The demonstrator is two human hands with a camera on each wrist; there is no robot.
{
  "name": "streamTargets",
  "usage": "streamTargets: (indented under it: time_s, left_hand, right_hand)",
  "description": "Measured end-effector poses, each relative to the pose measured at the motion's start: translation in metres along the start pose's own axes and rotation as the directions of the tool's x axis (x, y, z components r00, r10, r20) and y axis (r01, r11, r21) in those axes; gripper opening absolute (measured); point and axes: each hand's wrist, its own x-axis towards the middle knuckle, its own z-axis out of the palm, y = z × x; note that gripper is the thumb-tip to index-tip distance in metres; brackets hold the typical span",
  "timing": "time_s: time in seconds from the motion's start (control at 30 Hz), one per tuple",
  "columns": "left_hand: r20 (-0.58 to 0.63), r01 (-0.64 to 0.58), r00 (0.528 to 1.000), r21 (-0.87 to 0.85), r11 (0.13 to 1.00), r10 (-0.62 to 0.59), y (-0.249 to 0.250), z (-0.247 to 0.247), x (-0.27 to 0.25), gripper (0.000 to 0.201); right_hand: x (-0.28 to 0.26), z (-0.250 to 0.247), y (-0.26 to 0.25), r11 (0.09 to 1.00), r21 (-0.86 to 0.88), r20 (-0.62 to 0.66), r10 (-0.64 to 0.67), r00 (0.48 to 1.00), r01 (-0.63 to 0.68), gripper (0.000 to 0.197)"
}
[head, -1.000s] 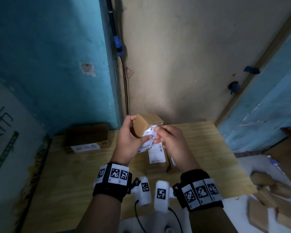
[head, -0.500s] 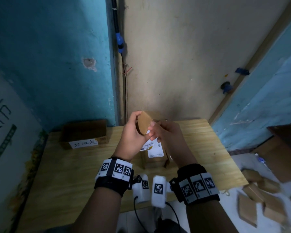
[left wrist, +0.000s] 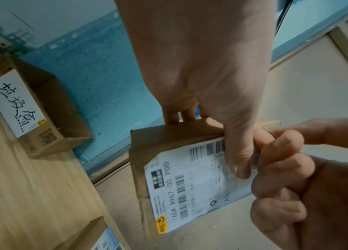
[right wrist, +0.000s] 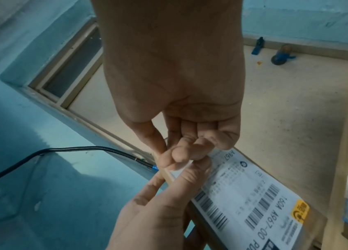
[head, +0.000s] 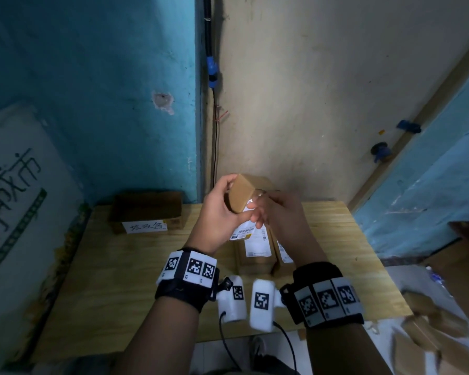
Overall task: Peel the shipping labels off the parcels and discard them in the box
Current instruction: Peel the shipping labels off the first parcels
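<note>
My left hand (head: 232,203) grips a small brown parcel (head: 241,194) above the table, thumb pressed on its white shipping label (left wrist: 190,182). My right hand (head: 258,211) pinches that label's edge at the parcel's corner, fingertips (right wrist: 181,156) against my left thumb. The label (head: 243,232) hangs partly loose below the parcel. The discard box (head: 146,209), brown with a handwritten white tag, stands open at the table's back left. Two more labelled parcels (head: 256,251) lie on the table under my hands.
The wooden table (head: 106,280) sits in a corner between a blue wall and a beige wall. Several bare cardboard parcels (head: 428,328) lie on the floor to the right. A large brown carton (head: 466,266) is at the right edge.
The parcel has been tilted up in my left hand, its label face turned down and towards me. My right fingers have shifted along the label's edge to the corner.
</note>
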Motion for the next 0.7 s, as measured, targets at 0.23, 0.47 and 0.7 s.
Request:
streamTargets:
  time_s: [0.23,0.47,0.7]
  left_hand:
    - [-0.018,0.0,1.0,0.025,1.0,0.001,-0.002,-0.01,-0.003,0.071]
    - [-0.047,0.01,0.999,-0.005,1.0,-0.01,0.003,-0.019,0.0,0.078]
    - [0.011,0.047,0.999,-0.114,0.992,-0.046,0.005,-0.022,0.0,0.078]
  right_hand:
    - [-0.001,0.012,0.003,0.999,0.011,-0.008,0.045,0.999,-0.045,0.027]
    - [0.005,0.02,-0.004,0.999,-0.001,-0.004,-0.033,0.999,0.033,0.025]
    - [0.008,0.022,-0.004,0.996,0.001,0.018,-0.09,0.996,0.09,0.025]
